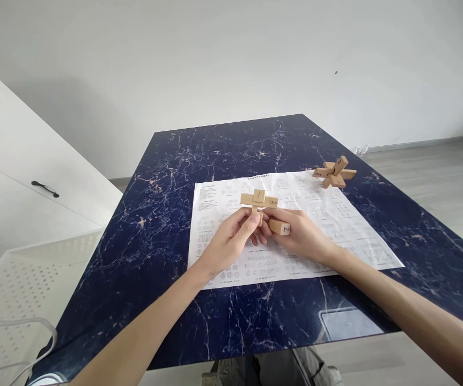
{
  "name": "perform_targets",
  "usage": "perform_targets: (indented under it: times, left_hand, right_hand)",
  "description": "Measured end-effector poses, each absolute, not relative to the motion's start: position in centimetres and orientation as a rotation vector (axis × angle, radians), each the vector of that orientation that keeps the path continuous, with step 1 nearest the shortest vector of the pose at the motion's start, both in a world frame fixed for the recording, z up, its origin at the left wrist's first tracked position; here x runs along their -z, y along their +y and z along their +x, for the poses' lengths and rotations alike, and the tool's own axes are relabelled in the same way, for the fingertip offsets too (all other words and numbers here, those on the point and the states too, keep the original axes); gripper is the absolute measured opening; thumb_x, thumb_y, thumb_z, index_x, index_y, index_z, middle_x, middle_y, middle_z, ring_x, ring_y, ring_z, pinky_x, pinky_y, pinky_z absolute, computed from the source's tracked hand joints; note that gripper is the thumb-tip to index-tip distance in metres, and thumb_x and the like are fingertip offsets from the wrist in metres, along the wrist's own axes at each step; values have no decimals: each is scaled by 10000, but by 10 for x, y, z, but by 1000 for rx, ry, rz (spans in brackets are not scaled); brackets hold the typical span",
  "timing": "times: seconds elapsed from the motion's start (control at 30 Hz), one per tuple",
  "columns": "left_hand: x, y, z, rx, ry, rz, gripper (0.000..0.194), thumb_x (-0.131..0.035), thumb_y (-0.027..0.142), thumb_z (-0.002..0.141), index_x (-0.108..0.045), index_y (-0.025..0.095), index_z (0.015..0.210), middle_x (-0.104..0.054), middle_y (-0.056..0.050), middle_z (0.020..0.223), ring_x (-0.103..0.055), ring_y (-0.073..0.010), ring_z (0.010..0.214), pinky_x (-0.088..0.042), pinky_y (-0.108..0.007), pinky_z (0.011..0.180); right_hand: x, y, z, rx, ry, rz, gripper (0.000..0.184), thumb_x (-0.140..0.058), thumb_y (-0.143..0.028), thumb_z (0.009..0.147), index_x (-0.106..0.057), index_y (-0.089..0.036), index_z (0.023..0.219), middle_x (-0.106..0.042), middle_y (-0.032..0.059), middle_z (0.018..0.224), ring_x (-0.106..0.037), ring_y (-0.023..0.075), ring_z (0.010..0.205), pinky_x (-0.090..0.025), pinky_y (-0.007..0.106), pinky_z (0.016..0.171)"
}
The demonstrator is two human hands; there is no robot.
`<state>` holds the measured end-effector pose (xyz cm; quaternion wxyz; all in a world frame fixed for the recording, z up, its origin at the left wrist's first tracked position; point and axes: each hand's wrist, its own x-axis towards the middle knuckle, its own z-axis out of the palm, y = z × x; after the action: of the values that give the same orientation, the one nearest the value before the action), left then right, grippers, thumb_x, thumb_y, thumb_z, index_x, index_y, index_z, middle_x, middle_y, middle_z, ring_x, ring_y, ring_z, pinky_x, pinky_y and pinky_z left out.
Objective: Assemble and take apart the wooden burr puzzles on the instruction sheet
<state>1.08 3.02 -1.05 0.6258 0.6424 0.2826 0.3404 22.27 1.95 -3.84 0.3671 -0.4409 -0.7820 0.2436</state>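
Both my hands meet over a printed instruction sheet [336, 225] on a dark blue marble table [154, 241]. My left hand [231, 241] pinches the lower stick of a partly built wooden burr puzzle [260, 201], whose numbered blocks stand up above my fingers. My right hand [306, 236] is closed around a loose wooden block marked 2 [280, 228], held against the puzzle's base. A second wooden puzzle [335, 172], fully interlocked, lies at the sheet's far right corner, out of reach of both hands.
A white perforated rack [22, 284] with a cable stands left of the table. A white cabinet with a black handle [45, 188] lies behind it. A pale rectangular patch [350, 323] sits near the table's front edge. Grey floor extends to the right.
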Motion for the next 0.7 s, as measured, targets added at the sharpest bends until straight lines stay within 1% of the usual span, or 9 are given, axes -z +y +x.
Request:
perform_targets:
  times: [0.03,0.13,0.17,0.3,0.37,0.47,0.57,0.63,0.7]
  left_hand:
    - [10,30,11,-779,653,1474,358,-506,491,1090,-672,173,1084,-727,-84,1036,-682,-178,849,-555,-336,796]
    - [9,29,11,-800,670,1468,367,-508,499,1086,-670,170,1082,-733,-94,1051,-678,-178,841,-551,-333,782]
    - [9,29,11,-810,674,1464,367,-507,501,1086,-667,171,1085,-735,-95,1051,-676,-177,837,-548,-329,774]
    - [9,29,11,-835,700,1443,365,-508,498,1087,-662,166,1080,-737,-90,1018,-662,-163,797,-538,-321,755]
    - [8,29,12,-837,726,1433,365,-519,497,1082,-660,160,1065,-734,-86,995,-655,-156,779,-535,-319,749]
    - [7,28,12,-844,772,1432,367,-530,498,1077,-657,154,1068,-731,-82,972,-647,-148,750,-529,-312,732]
    - [7,28,12,-848,788,1433,382,-527,509,1076,-660,152,1074,-731,-81,960,-646,-145,729,-527,-307,715]
    - [7,28,12,-845,792,1432,385,-531,516,1072,-662,155,1074,-735,-83,963,-649,-147,725,-529,-307,710]
    - [8,28,12,-844,791,1438,388,-530,521,1072,-669,159,1085,-738,-86,970,-649,-148,725,-535,-308,715]
  right_hand:
    - [38,20,223,-633,-2002,-1114,201,-540,-143,938,-682,-245,1036,-782,22,917,-728,203,784,-556,347,744]
    - [36,22,223,-650,-1959,-1075,259,-527,-149,954,-705,-251,1112,-770,38,972,-731,230,900,-556,374,813]
    - [36,23,223,-679,-1939,-1072,260,-528,-154,960,-704,-254,1123,-760,39,968,-724,231,897,-553,381,811]
    - [33,23,224,-1065,-1729,-1080,125,-528,-258,1033,-640,-255,1087,-660,7,838,-621,179,684,-515,351,661]
    - [31,23,224,-1245,-1574,-1062,81,-594,-327,1030,-597,-255,1067,-587,-13,819,-553,156,642,-482,326,609]
    - [28,23,227,-1386,-1402,-979,214,-726,-348,951,-593,-261,1095,-509,-22,883,-473,134,660,-436,299,588]
    - [27,25,231,-1538,-1278,-846,293,-728,-348,918,-597,-269,1168,-504,-6,968,-401,122,657,-351,278,541]
    - [27,26,233,-1606,-1250,-807,267,-704,-361,938,-602,-261,1164,-496,-15,917,-343,114,621,-296,273,521]
    - [26,26,235,-1621,-1294,-836,265,-715,-389,958,-616,-245,1158,-490,-32,838,-318,105,587,-285,273,512]
